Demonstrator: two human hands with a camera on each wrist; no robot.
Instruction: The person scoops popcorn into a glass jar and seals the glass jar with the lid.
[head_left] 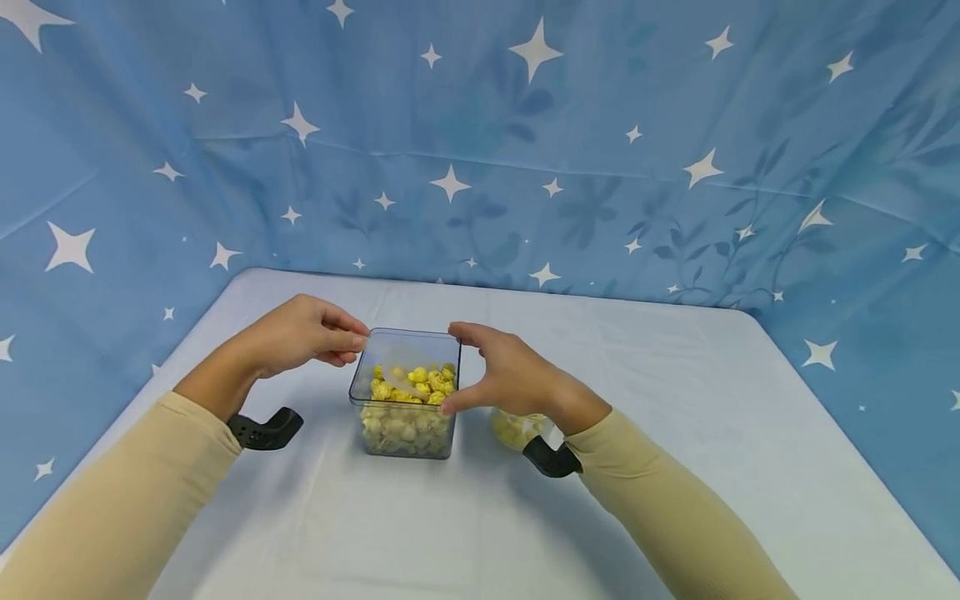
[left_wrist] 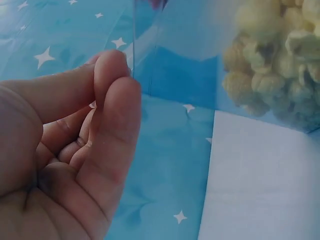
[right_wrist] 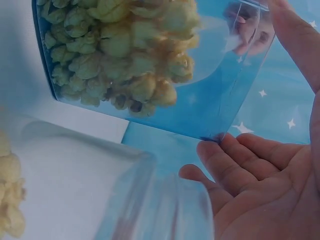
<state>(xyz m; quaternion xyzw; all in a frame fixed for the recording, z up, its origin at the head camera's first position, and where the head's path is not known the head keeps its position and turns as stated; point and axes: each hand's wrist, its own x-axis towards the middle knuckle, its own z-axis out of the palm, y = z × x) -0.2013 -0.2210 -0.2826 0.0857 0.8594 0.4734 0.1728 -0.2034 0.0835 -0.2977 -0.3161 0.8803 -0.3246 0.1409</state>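
A clear square container (head_left: 408, 429) holding yellow popcorn (head_left: 420, 383) stands on the table. At its back left corner, the left hand (head_left: 296, 337) has thumb and index finger pinched together at the rim; in the left wrist view, the tips of the left hand (left_wrist: 85, 135) meet against the edge of the wall. The right hand (head_left: 517, 375) spans the container's right side, thumb at the front corner and fingers at the back corner. In the right wrist view, fingertips of the right hand (right_wrist: 260, 185) touch the container (right_wrist: 190, 115) at one corner.
A clear round jar (head_left: 517, 429) with popcorn stands right of the container, partly hidden under the right hand and wrist; its neck (right_wrist: 185, 210) shows close up in the right wrist view. White cloth covers the table (head_left: 675, 400); a blue starry curtain (head_left: 480, 125) hangs around it.
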